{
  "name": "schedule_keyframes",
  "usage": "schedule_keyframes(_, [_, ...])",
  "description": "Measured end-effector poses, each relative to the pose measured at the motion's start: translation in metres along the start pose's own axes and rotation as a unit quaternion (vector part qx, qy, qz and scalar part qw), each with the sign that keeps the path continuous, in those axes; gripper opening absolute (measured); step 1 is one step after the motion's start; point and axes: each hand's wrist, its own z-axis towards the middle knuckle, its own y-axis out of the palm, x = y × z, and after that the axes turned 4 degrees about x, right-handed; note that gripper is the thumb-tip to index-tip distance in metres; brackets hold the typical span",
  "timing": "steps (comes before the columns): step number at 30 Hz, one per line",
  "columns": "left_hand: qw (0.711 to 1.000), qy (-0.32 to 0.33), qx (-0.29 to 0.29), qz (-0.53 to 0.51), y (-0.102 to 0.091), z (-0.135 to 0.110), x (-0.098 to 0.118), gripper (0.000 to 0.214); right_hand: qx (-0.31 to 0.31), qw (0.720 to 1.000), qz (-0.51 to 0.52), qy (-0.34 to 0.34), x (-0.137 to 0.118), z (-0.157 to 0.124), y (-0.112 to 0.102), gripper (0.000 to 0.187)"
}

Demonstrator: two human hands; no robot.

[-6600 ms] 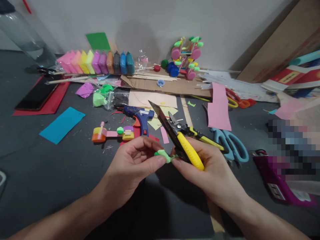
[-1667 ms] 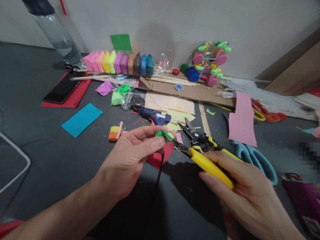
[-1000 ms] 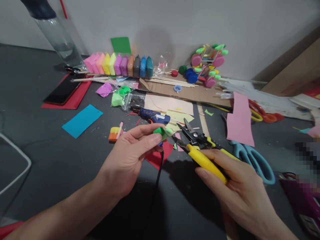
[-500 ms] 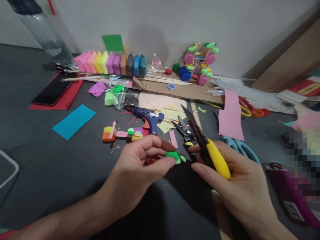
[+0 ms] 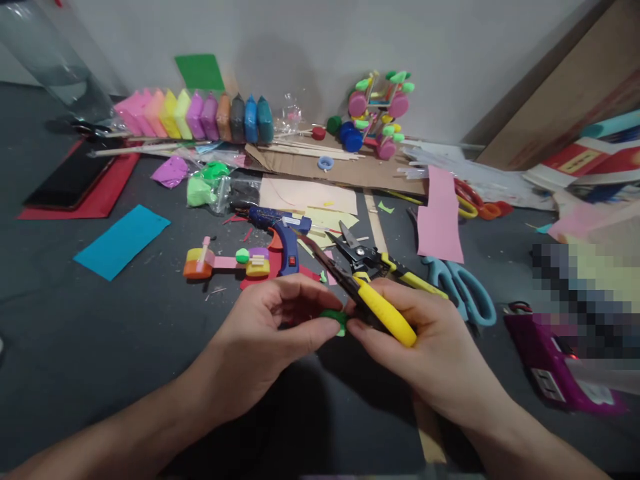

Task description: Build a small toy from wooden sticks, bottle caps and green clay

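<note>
My left hand pinches a small piece of green clay, dark and light green, between thumb and fingers; part of it is hidden. My right hand is wrapped round a utility knife with a yellow grip, its dark blade pointing up and left, away from me. The right fingertips are close against the clay's right side; whether they grip it too I cannot tell. Just beyond the hands lie snips with black and yellow handles and a blue glue gun.
A small clay-and-paper model lies left of the glue gun. Blue-handled scissors and a pink paper strip are to the right. Clay packs line the wall beside a wheeled model. A purple case sits far right.
My right hand has moved left with the knife, bringing its fingertips up to the green clay. The snips show more fully now. The whole view has shifted somewhat.
</note>
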Motion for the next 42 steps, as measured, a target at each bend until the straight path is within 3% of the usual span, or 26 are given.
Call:
schedule_keyframes(14, [0.999,-0.028,-0.023,0.01,-0.002,0.0,0.003,0.011,-0.032,0.998,0.025,0.037,0.005,0.001,-0.006,0.007])
schedule_keyframes(26, [0.997,-0.013,-0.044,0.064,-0.004,0.003,0.002,0.007,-0.082,0.995,0.016,0.054,0.004,0.001,-0.006,0.008])
schedule_keyframes(32, [0.997,-0.02,-0.014,0.074,-0.005,0.003,0.002,0.009,-0.072,0.996,0.009,0.047,0.012,0.003,-0.013,0.008])
schedule_keyframes(36, [0.999,-0.012,-0.007,0.033,-0.006,0.005,0.005,0.01,-0.076,0.995,-0.011,0.061,0.017,0.005,-0.016,0.008])
schedule_keyframes(42, [0.996,-0.041,-0.057,-0.057,-0.008,0.008,0.006,0.016,-0.064,0.996,-0.024,0.062,0.016,0.002,-0.012,0.005])
